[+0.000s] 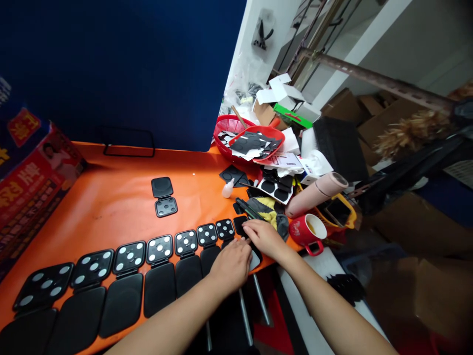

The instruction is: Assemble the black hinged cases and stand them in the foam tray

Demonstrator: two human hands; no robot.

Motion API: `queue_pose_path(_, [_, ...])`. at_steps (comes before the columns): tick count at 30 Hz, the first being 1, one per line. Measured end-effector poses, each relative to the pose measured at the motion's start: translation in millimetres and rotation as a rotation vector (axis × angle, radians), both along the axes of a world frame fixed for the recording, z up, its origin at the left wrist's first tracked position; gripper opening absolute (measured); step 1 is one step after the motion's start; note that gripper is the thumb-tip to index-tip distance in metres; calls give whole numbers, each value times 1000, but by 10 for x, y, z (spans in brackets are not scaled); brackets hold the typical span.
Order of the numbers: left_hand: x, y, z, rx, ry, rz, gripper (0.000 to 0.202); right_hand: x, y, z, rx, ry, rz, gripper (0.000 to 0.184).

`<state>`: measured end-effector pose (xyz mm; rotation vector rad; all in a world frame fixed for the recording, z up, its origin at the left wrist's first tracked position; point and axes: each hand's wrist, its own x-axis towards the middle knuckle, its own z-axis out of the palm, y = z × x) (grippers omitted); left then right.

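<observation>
Along the front edge of the orange table runs a row of black hinged cases, opened flat. Their far halves carry several silver-white dots, as on one dotted case [160, 248], and their near halves are plain black. Both hands meet at the row's right end, over a black case [240, 224] whose far half shows no white dots. My left hand [232, 259] is closed at its near half, fingers together and tips partly hidden. From the right, my right hand [265, 238] reaches over the same case, its fingers bent and closed against it. A small pale piece [254, 260] shows below the hands.
Another open black case [164, 195] lies farther back on the orange table [111, 207]. Right of it are a small dropper bottle [228, 189], a red basket [218, 143], a pink flask [318, 194] and a red mug [301, 231]. A printed box [40, 167] stands left.
</observation>
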<state>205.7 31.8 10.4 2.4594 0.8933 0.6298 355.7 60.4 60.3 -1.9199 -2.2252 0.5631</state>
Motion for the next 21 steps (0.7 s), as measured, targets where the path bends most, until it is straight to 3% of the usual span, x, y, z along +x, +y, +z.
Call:
queue_pose_path(3, [0, 1, 16, -11, -4, -5, 31, 31, -133, -80, -30, 152, 97, 39])
queue_pose_path(7, [5, 6, 12, -32, -3, -25, 32, -8, -134, -209, -44, 84, 55, 41])
queue_pose_path(11, [30, 23, 8, -42, -2, -28, 32, -23, -24, -205, -44, 109, 0, 38])
queue_pose_path(14, [-3, 23, 70, -51, -14, -16, 24, 68, 3, -123, -77, 298, -105, 38])
queue_pose_path(17, [-167, -21, 192, -73, -54, -11, 19, 149, -146, -53, -14, 408, -320, 37])
queue_pose_path(19, [-340, -70, 259, -79, -130, -33, 18, 131, -346, -34, -149, 496, -431, 48])
queue_pose_path(21, [-516, -114, 284, -63, -229, -52, 23, 47, -565, -34, -487, 691, -459, 63])
